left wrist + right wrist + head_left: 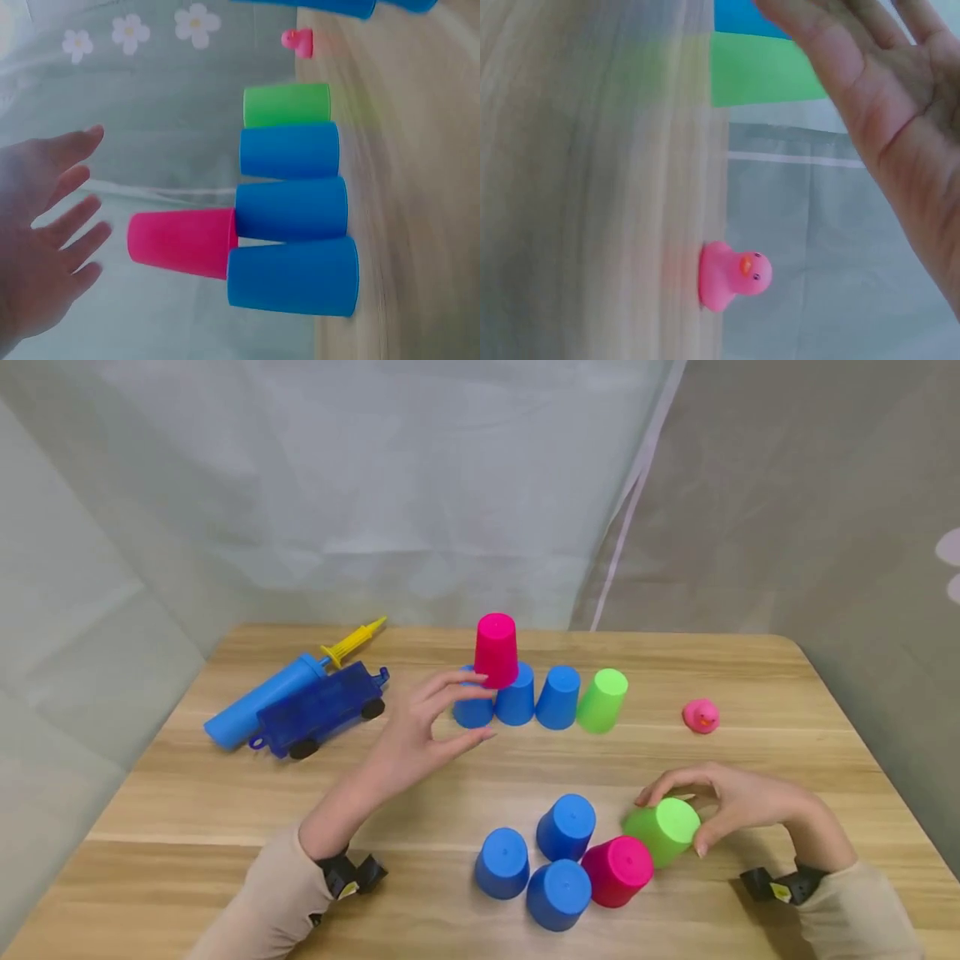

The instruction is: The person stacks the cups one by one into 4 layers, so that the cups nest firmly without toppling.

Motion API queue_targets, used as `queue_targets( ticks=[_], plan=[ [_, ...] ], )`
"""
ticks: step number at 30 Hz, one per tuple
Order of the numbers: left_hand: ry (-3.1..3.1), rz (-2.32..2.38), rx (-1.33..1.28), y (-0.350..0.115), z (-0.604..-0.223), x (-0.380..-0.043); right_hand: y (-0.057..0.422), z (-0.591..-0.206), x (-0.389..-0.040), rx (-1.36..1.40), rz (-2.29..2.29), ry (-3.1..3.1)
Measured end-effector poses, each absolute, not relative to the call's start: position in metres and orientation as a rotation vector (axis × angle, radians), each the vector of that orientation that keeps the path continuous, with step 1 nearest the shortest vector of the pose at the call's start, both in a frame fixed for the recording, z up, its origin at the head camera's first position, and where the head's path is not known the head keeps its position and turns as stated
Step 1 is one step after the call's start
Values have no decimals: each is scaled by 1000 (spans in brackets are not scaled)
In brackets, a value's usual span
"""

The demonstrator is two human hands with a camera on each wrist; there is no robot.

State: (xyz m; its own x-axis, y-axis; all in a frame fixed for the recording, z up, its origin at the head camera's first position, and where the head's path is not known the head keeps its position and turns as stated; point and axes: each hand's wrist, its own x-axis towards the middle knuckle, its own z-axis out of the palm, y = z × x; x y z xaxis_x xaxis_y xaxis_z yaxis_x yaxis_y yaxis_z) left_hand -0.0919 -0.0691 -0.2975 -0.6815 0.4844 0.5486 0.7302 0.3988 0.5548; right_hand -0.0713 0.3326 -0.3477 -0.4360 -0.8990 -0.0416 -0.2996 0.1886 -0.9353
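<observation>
My left hand (423,727) stands with fingers and thumb spread beside a pink cup (496,650), apart from it in the left wrist view. That cup rests upside down across two blue cups (515,695) at the left end of the back row. Another blue cup (557,697) and a light green cup (602,701) complete this row. At the front right, my right hand (723,797) grips a green cup (663,831), fingers behind it and thumb on its right side. A second pink cup (617,871) stands just left of it.
Several blue cups (558,895) stand upside down near the front pink cup. A pink rubber duck (702,716) sits at the right. On the left lie a dark blue toy wagon (322,708) and a blue pump (270,697) with a yellow nozzle (354,641).
</observation>
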Motion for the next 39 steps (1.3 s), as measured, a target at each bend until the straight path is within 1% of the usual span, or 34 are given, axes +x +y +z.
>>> queue_targets(
  ticks=[5, 10, 18, 23, 26, 31, 39],
  plan=[
    [-2491, -1224, -1083, -69, -304, -70, 334, -348, -69, -1240, -1188, 1959],
    [-2696, -1253, -1108, -69, -310, -54, 338, -352, -57, -1216, -1111, 2098],
    [-2891, -1414, -1332, -73, -312, -48, 341, -362, -44, -1147, -1183, 2129],
    [-2925, -1439, -1500, -74, -312, -45, 341, -359, -40, -1074, -1167, 2210],
    [-2976, -1389, -1554, -73, -312, -44, 340, -350, -45, -1056, -1157, 2271],
    [-3037, -1284, -1550, -71, -309, -46, 333, -321, -60, -1043, -1167, 2338],
    [-3027, -1283, -1663, -69, -312, -44, 304, -278, -90, -960, -1283, 2434]
  ],
)
